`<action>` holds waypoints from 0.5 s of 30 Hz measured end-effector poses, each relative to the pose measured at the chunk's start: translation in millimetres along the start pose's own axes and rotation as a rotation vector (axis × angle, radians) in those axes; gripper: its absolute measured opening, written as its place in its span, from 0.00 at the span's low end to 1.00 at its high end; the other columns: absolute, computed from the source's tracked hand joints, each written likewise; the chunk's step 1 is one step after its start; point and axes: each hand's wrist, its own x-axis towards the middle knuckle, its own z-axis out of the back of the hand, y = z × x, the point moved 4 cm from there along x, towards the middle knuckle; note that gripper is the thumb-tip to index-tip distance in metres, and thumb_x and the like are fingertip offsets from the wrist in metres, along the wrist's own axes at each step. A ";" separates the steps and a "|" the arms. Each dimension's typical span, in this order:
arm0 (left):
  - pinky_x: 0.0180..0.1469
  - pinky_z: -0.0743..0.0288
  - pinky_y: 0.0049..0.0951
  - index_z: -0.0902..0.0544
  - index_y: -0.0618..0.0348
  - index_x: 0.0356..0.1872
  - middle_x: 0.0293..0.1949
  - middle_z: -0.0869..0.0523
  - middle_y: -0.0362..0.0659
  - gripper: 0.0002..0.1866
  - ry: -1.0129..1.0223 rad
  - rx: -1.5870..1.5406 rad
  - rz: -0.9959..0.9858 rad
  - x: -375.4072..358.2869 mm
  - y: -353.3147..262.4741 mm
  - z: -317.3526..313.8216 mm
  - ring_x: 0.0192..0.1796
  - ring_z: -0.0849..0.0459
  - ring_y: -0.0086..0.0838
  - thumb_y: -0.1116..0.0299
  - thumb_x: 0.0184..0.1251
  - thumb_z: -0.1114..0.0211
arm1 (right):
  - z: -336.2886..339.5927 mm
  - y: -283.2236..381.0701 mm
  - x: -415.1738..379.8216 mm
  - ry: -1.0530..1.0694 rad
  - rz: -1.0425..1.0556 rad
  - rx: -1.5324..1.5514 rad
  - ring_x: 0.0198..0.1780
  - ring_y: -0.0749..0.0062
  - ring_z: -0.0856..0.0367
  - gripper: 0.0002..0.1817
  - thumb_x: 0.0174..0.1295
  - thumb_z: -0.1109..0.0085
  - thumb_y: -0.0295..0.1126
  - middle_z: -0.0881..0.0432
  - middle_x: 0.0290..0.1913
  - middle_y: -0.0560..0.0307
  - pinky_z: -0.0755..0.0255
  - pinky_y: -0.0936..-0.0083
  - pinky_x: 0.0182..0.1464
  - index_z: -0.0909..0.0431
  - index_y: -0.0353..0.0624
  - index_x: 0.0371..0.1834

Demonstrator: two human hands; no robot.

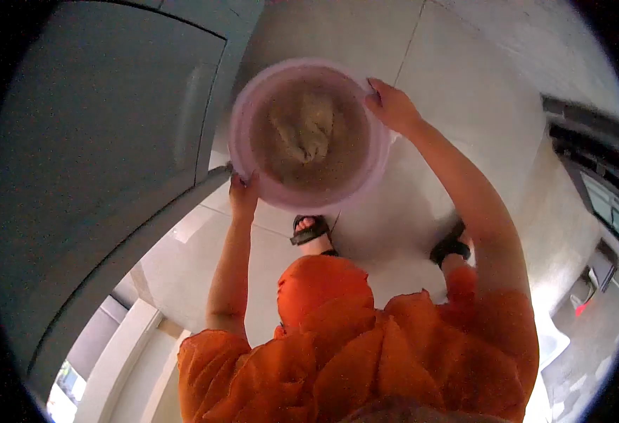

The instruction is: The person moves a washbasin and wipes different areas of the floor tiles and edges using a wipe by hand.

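Observation:
I hold a round pink plastic tub (pixel 242 106) out in front of me above the tiled floor. Murky brownish water fills it, with a pale crumpled cloth (pixel 308 127) lying in the middle. My left hand (pixel 243 195) grips the tub's near-left rim. My right hand (pixel 391 106) grips the right rim, fingers curled over the edge. Both arms are stretched forward from orange sleeves.
A large grey door or cabinet panel (pixel 105 134) stands close on the left, its edge touching distance from the tub. Pale floor tiles (pixel 464 63) spread ahead. My feet in black sandals (pixel 311 230) stand below the tub. A dark appliance (pixel 598 176) sits at right.

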 end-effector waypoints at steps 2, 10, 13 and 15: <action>0.43 0.28 0.26 0.29 0.63 0.51 0.43 0.21 0.41 0.19 0.058 -0.058 0.003 -11.3 -33.3 1.3 0.43 0.24 0.26 0.66 0.62 0.39 | -6.6 2.1 5.9 -0.069 0.020 -0.036 0.41 0.46 0.23 0.24 0.59 0.45 0.43 0.21 0.38 0.41 0.30 0.59 0.42 0.34 0.40 0.53; 0.36 0.28 0.28 0.27 0.63 0.37 0.29 0.21 0.41 0.14 -0.057 -0.123 0.034 -16.5 -30.7 -3.4 0.33 0.25 0.26 0.67 0.54 0.35 | -11.2 -10.4 23.3 -0.020 0.025 -0.090 0.40 0.41 0.22 0.23 0.56 0.46 0.43 0.21 0.37 0.36 0.28 0.54 0.42 0.34 0.38 0.49; 0.34 0.30 0.27 0.28 0.63 0.32 0.27 0.23 0.39 0.12 -0.057 -0.260 0.190 -53.3 -28.1 -12.6 0.31 0.27 0.24 0.69 0.53 0.36 | -6.3 -2.4 22.1 -0.005 0.114 -0.120 0.38 0.42 0.22 0.21 0.56 0.46 0.41 0.21 0.35 0.37 0.28 0.56 0.41 0.32 0.37 0.48; 0.33 0.31 0.26 0.28 0.64 0.30 0.27 0.25 0.38 0.11 -0.080 -0.194 0.229 -66.9 10.8 -14.5 0.30 0.30 0.23 0.70 0.53 0.35 | -10.9 3.7 21.0 0.015 0.172 -0.123 0.37 0.43 0.22 0.20 0.57 0.46 0.40 0.20 0.35 0.38 0.29 0.57 0.40 0.31 0.37 0.47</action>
